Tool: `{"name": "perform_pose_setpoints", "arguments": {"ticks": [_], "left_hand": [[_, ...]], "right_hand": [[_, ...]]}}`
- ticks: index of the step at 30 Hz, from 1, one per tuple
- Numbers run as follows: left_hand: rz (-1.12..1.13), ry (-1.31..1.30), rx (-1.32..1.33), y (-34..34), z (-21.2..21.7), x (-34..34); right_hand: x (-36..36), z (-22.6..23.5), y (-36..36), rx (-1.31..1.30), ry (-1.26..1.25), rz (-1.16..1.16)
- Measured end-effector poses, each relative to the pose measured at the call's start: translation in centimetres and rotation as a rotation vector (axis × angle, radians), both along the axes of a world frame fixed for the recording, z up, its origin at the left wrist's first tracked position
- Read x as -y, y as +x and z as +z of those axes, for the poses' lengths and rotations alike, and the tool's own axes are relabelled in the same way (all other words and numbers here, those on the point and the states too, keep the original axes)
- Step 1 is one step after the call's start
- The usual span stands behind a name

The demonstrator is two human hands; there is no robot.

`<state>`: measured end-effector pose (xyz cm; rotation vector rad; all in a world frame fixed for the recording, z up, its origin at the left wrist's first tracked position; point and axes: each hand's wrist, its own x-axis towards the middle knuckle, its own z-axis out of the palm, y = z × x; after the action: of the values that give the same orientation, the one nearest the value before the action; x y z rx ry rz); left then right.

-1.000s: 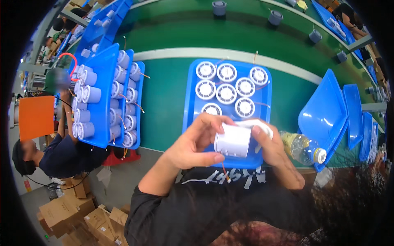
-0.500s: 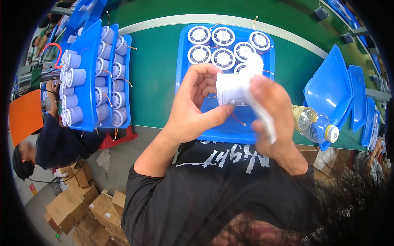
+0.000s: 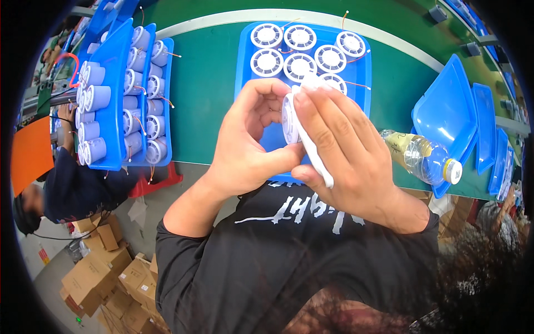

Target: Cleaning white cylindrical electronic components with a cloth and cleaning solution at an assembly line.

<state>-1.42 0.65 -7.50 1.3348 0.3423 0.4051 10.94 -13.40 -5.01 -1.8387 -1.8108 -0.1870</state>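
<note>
Part (image 3: 288, 119), head view: held over the near end of a blue tray (image 3: 360, 104), round slotted face toward left hand (image 3: 245, 133). Left hand curled around it, fingers and thumb clamped on the part. Right hand (image 3: 347, 147) has fingers together, nearly straight, over white cloth (image 3: 316, 153); cloth caught between thumb and fingers, against the part's other side. Right hand and cloth hide most of the part's body.

In the way: both hands cover the tray's near end. Seven round parts (image 3: 300, 37) visible at far end, thin wires out to the side; any behind the hands can't be counted.

Around: bottle (image 3: 417, 158) lying just beside right hand, cap end overlapping blue trays (image 3: 448, 114) on the right. Left, trays (image 3: 115, 125) packed with white parts, well apart from the hands. All on green table (image 3: 206, 106); pale rail (image 3: 222, 20) behind, green belt (image 3: 384, 16) beyond. Far left: orange board (image 3: 33, 153), red tube (image 3: 71, 57), co-worker's dark sleeve (image 3: 83, 192). Floor: red stool (image 3: 158, 182), cartons (image 3: 92, 275). Dark hair blurs lower right.

Writing: big white lettering on black shirt (image 3: 267, 267), partly cut by folds; dark marks on the bottle's yellowish label; carton print too small to read.
</note>
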Motion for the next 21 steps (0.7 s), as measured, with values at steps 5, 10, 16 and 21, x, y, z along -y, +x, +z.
{"name": "perform_pose_setpoints", "arguments": {"ticks": [5,10,16,21], "left_hand": [[-0.068,0.887,0.055,-0.8,1.0,-0.9],[-0.32,1.043,0.105,-1.4,1.4,-1.4],[-0.525,0.879,0.164,-1.9,2.1,-0.9],[-0.279,0.647,0.284,-1.6,1.0,-1.6]], "right_hand": [[-0.1,-1.7,0.6,-0.284,0.021,0.068],[0.6,-3.4,1.0,-0.855,-0.292,0.233],[0.6,-4.1,1.5,-1.607,-0.674,0.41],[2.1,-6.0,0.3,-2.65,-0.612,0.68]]}}
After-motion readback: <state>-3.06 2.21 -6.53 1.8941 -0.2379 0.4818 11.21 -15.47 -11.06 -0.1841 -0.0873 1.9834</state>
